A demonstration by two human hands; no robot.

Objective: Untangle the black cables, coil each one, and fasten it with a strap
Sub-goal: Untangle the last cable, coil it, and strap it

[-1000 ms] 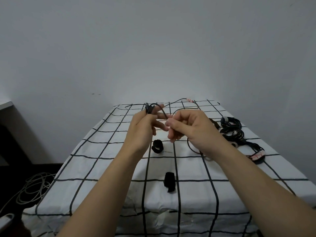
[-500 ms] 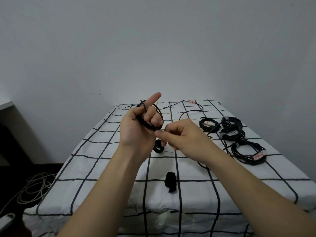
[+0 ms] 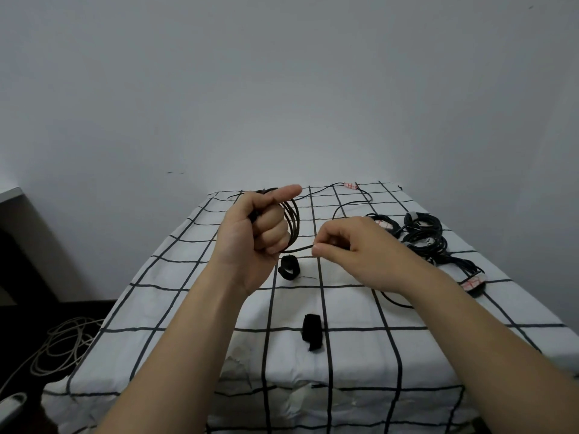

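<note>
My left hand [image 3: 257,228] is raised over the table and grips a small coil of thin black cable [image 3: 293,222], its loops hanging round the curled fingers while the index finger points right. A strand runs from the coil to my right hand [image 3: 347,250], which pinches it between thumb and fingertips. The loose rest of this cable [image 3: 347,208] trails over the checked cloth toward the far edge. Two black straps lie below the hands: a curled one [image 3: 289,267] and a flatter one [image 3: 311,335].
Several coiled black cables [image 3: 423,233] with white and red tags sit at the right of the table [image 3: 188,308]. A pale cable heap [image 3: 62,346] lies on the floor at left. A wall stands close behind the table's far edge.
My right hand has drawn away to the right, pulling a strand taut from the coil. My left hand's coil has gained loops and its fingers have curled tighter.
</note>
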